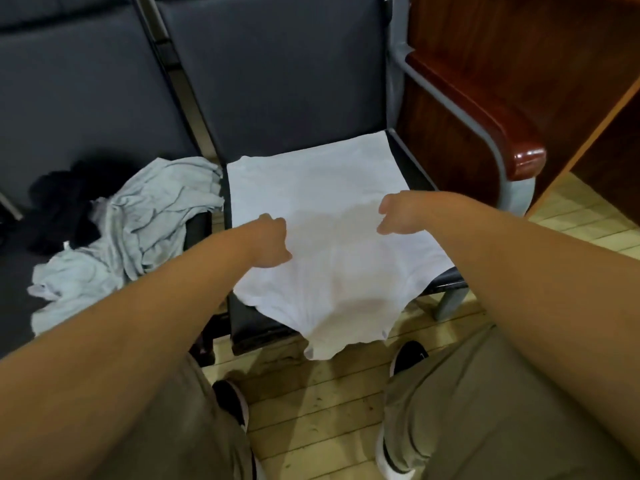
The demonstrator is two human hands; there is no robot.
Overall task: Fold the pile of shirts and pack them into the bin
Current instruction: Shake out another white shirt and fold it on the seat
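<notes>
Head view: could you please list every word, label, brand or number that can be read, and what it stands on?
No text is readable.
White shirt: no print shows.
Grey shirt: a small white tag, too small to read.
Black shoe: a faint mark, too blurred to read.

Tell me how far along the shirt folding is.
Nothing looks folded or packed yet; no bin is in view. In hand: the white shirt lies spread on the chair seat, left hand and right hand at it. Remaining: the grey shirt and black clothing crumpled on the next seat.
</notes>
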